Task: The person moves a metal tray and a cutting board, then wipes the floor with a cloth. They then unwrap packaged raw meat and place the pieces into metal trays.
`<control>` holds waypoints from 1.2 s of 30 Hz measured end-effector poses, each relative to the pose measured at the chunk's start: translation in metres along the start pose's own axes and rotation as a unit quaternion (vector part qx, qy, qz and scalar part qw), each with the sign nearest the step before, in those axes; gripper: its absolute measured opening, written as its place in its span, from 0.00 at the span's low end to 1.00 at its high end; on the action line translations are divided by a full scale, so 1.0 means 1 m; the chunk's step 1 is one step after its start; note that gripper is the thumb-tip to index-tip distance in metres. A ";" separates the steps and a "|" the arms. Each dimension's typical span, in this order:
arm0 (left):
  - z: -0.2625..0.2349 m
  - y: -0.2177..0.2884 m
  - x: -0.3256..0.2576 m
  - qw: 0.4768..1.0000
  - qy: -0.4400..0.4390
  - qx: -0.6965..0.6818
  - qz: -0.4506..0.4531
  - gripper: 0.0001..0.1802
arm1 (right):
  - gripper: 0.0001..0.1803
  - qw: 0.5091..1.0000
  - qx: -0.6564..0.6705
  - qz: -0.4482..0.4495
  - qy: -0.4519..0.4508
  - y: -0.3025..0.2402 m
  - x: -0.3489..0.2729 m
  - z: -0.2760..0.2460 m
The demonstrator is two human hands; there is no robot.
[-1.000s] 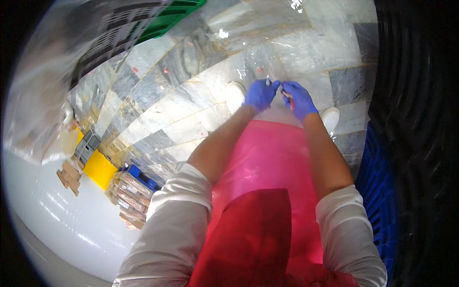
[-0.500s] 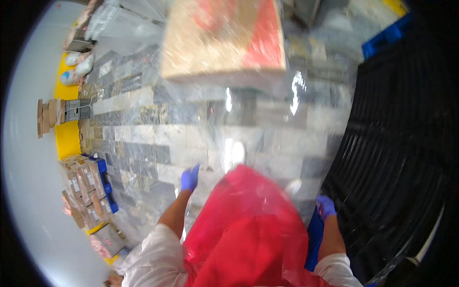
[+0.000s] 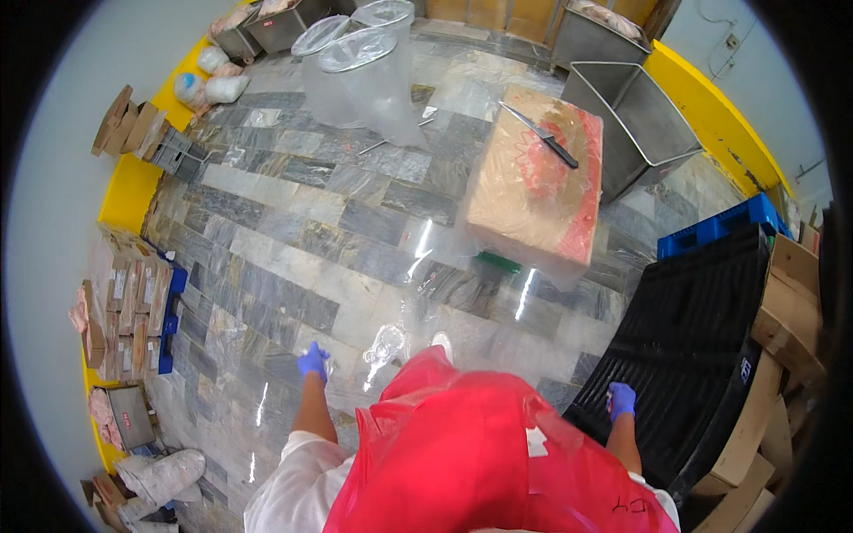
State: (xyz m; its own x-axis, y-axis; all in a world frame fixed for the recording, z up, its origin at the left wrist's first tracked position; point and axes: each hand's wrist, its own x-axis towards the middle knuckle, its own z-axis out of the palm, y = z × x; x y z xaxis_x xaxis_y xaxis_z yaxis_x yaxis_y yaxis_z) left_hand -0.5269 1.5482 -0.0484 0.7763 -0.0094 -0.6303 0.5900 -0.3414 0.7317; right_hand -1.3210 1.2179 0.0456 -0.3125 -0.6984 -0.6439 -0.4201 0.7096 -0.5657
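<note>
Hanging apart, left hand, right hand, tiled floor

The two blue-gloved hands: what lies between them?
In the head view: tiled floor beside the left hand, then the red apron, more floor, and the edge of the black pallet nearest the right hand.

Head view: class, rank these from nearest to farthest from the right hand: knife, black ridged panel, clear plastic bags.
1. Black ridged panel, right side, by the right hand.
2. Knife, ahead, on the wrapped box.
3. Clear plastic bags, far ahead, leftward.
</note>
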 end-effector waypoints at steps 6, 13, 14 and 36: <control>0.071 0.187 -0.046 0.998 -0.023 -0.032 0.047 0.22 | 0.10 0.997 -0.049 0.010 -0.065 -0.087 -0.023 0.085; 0.151 0.314 0.004 0.990 -0.085 -0.019 0.110 0.33 | 0.10 0.861 -0.417 -0.183 -0.228 -0.149 0.022 0.195; 0.166 0.329 0.019 0.982 -0.125 -0.089 0.112 0.32 | 0.09 0.862 -0.414 -0.173 -0.235 -0.156 0.028 0.213; 0.509 0.727 0.279 0.932 -0.227 -0.252 0.130 0.12 | 0.09 0.980 -0.007 -0.016 -0.200 -0.483 0.136 0.494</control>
State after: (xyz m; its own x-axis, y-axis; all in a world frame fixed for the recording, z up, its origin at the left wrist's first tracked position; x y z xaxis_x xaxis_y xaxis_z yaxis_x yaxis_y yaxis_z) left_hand 0.0059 0.8185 0.1757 0.8015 -0.4654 -0.3755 0.5130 0.2125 0.8317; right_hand -0.7396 0.8260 -0.0235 0.0586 -0.6251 -0.7784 -0.4360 0.6854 -0.5832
